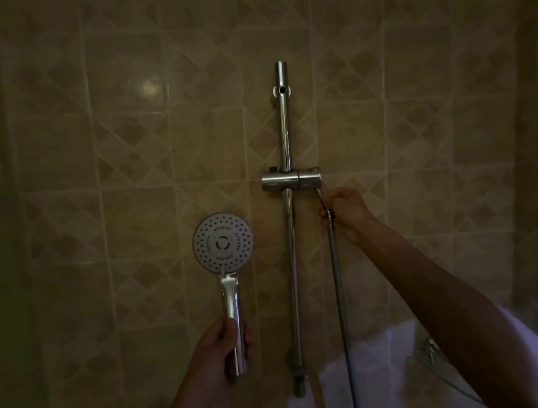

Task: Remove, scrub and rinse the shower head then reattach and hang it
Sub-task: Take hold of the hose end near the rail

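Brown tiles [137,160] with a diamond pattern cover the wall of a dim shower, and a small spot of light shines on one tile high up on the left.

From the head camera, a shiny metal bar [294,234] runs up and down the wall, a little right of the middle. A shiny holder [291,180] is clamped across the bar about halfway up. Nothing sits in the holder.

The left hand [223,345] is near the bottom of the picture, left of the bar. Its fingers and thumb are curled around the shiny handle of the shower head [223,243]. The shower head is held upright, off the hose and apart from the bar. Its round grey face with many little holes points toward the camera. The face sits lower than the holder and to its left.

The right hand [344,210] is up by the wall, just under the right end of the holder. Its fingers pinch the top end of the hose [339,297]. The hose hangs straight down from the hand, just beside the bar, and goes out of the picture at the bottom.

Something white and blurry [382,378] shows low down, behind the right arm. I cannot tell what it is.
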A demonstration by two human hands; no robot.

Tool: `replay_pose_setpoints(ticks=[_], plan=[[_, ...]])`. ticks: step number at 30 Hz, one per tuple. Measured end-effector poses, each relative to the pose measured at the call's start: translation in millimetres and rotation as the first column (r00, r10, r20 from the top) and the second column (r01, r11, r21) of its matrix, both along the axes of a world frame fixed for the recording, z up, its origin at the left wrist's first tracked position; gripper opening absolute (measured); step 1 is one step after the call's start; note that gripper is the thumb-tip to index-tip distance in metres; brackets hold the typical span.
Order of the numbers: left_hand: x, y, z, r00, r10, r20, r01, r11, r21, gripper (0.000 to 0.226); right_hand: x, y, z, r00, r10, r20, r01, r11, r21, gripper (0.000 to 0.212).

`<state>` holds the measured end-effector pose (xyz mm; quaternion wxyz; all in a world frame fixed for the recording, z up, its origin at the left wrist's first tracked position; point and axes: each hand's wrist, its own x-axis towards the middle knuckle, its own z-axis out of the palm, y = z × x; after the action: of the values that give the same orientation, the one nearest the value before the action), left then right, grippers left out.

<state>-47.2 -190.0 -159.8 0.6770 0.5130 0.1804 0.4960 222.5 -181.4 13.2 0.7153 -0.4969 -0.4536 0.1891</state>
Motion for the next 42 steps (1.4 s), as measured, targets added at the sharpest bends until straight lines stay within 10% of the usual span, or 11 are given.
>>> replay_pose_setpoints(ticks=[5, 12, 33, 42], plan=[[2, 0, 2, 0.999, 0.033, -0.002, -0.033, 0.999, 0.000, 0.019, 6, -3, 41, 0.980, -0.179, 0.084, 0.165, 0.975, 0.147, 0.024], [7, -6, 2, 1.000, 0.016, -0.020, -0.015, 1.000, 0.012, 0.020, 7, -31, 51, 0.993, -0.020, 0.117, 0.006, 0.993, 0.120, 0.029], [32, -34, -73, 0.994, 0.004, -0.110, -0.018, 0.991, -0.131, 0.018, -8, -100, -107, 0.970, 0.224, 0.096, -0.236, 0.963, 0.131, 0.024], [14, -61, -114, 0.991, 0.002, -0.135, -0.024, 0.987, -0.160, 0.018, -43, -115, -216, 0.956, 0.283, -0.074, -0.291, 0.947, -0.133, 0.031]])
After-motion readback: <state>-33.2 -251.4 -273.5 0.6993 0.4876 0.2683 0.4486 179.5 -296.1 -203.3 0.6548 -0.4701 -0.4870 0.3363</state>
